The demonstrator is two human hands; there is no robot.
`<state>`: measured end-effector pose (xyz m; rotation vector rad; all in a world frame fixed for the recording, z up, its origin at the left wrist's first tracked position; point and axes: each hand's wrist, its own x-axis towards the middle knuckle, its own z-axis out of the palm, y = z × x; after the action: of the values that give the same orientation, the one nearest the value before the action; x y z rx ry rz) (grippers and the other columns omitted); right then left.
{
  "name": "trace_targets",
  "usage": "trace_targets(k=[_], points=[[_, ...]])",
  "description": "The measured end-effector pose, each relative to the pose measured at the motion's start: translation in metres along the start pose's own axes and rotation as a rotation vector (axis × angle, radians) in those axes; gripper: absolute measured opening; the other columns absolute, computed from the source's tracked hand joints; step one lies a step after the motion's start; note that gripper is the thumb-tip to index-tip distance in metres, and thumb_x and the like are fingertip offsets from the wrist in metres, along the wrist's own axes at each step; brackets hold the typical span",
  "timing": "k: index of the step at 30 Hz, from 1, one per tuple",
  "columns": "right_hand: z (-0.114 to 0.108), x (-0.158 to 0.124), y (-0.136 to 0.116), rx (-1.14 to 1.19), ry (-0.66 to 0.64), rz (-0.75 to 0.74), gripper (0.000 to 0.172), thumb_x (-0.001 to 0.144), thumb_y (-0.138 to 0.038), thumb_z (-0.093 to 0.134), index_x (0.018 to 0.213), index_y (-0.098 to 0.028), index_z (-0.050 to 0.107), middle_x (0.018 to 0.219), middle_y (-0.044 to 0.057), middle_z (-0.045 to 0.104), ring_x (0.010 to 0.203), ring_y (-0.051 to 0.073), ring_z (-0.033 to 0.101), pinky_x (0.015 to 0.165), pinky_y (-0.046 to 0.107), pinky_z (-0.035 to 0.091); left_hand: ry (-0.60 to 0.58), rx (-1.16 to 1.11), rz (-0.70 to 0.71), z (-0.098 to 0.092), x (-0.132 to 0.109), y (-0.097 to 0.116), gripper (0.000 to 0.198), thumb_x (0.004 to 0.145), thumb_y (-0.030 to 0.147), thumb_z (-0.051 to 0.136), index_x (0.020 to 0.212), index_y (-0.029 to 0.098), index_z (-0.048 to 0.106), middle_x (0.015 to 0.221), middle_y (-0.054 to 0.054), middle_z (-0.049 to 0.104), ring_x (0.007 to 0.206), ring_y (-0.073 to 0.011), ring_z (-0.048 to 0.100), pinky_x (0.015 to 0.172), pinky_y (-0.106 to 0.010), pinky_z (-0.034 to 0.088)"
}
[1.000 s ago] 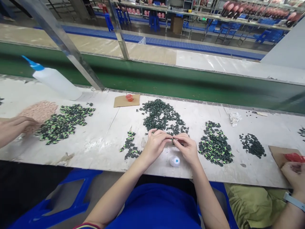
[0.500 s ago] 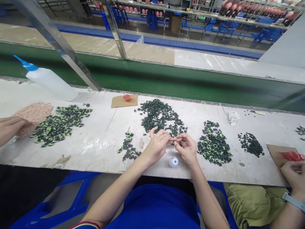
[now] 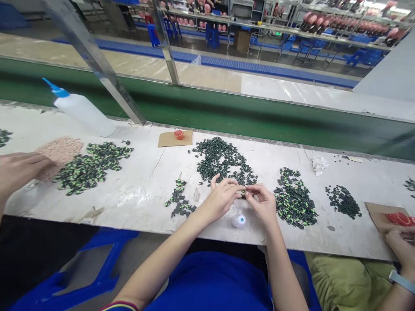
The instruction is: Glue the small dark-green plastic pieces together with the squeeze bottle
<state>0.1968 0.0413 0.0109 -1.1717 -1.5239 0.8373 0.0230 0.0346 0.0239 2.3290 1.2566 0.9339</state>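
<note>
My left hand (image 3: 222, 198) and my right hand (image 3: 262, 202) meet at the fingertips over the table. Pinched between them is a small dark piece (image 3: 241, 193) with a bit of green, mostly hidden by the fingers. Just beyond lies a loose pile of small dark green pieces (image 3: 217, 157). A small white bottle with a blue tip (image 3: 239, 220) is close below my hands. To the left is a small group of black and green pieces (image 3: 178, 196); a larger pile of black and green pieces (image 3: 295, 201) lies right of my right hand.
A red cup (image 3: 178, 134) sits on cardboard (image 3: 165, 140). Far left, a co-worker's hand (image 3: 22, 170) touches pink pieces (image 3: 66, 149) near a large white bottle (image 3: 87, 114). Another co-worker's hand (image 3: 400, 244) is at right. A metal post (image 3: 106, 77) rises behind the table.
The whole view has shifted slightly, so things on the table appear farther right. My hands stay together at the fingertips. The left co-worker's hand reaches farther into view.
</note>
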Motion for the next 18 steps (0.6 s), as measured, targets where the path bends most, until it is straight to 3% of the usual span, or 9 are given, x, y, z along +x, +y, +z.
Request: trace_targets(k=[3,5,8,11,14,18], points=[[-0.029,-0.003,0.003,-0.264,0.142,-0.014,0.01,0.077,-0.029,0.063,0.079,-0.021,0.069,0.08,0.005,0.066,0.074,0.018,0.061,0.069,0.034,0.052,-0.054,0.072,-0.107,-0.017,-0.005,-0.014,0.037,0.091,0.016,0.049,0.127,0.024,0.051,0.118,-0.006,0.067,0.117,-0.0235,0.052,0.108,-0.054,0.017],[-0.051,-0.006,0.008,-0.448,0.288,-0.03,0.014,0.079,-0.031,0.061,0.082,-0.021,0.069,0.084,0.007,0.067,0.076,0.02,0.06,0.069,0.035,0.052,-0.033,0.161,-0.23,-0.034,-0.011,-0.029,0.035,0.089,0.014,0.051,0.122,0.025,0.054,0.122,-0.007,0.065,0.117,-0.0251,0.052,0.107,-0.056,0.018],[-0.076,-0.01,0.017,-0.683,0.37,-0.093,0.017,0.08,-0.032,0.059,0.082,-0.02,0.07,0.082,0.009,0.069,0.079,0.024,0.058,0.073,0.041,0.05,0.012,0.311,-0.426,-0.059,-0.025,-0.053,0.024,0.087,0.013,0.052,0.105,0.023,0.063,0.111,-0.007,0.069,0.11,-0.0279,0.057,0.104,-0.058,0.023],[-0.085,-0.015,0.02,-0.816,0.368,-0.21,0.022,0.084,-0.033,0.054,0.089,-0.019,0.07,0.093,0.012,0.071,0.093,0.028,0.056,0.084,0.049,0.046,-0.004,0.395,-0.511,-0.074,-0.04,-0.071,0.016,0.084,0.016,0.055,0.093,0.021,0.067,0.097,-0.008,0.073,0.099,-0.0296,0.061,0.096,-0.053,0.034],[-0.078,-0.026,0.011,-0.792,0.231,-0.291,0.026,0.084,-0.033,0.058,0.106,-0.021,0.067,0.106,0.011,0.068,0.107,0.03,0.052,0.091,0.051,0.043,-0.017,0.416,-0.493,-0.077,-0.053,-0.081,0.015,0.082,0.019,0.056,0.09,0.019,0.068,0.093,-0.01,0.073,0.095,-0.0305,0.063,0.084,-0.045,0.044],[-0.053,-0.045,-0.006,-0.645,-0.203,-0.289,0.056,0.077,-0.041,0.069,0.128,-0.025,0.053,0.123,0.01,0.061,0.119,0.032,0.043,0.095,0.053,0.043,0.001,0.401,-0.462,-0.071,-0.063,-0.088,0.018,0.084,0.022,0.052,0.088,0.017,0.069,0.086,-0.011,0.072,0.086,-0.0299,0.062,0.076,-0.041,0.048]])
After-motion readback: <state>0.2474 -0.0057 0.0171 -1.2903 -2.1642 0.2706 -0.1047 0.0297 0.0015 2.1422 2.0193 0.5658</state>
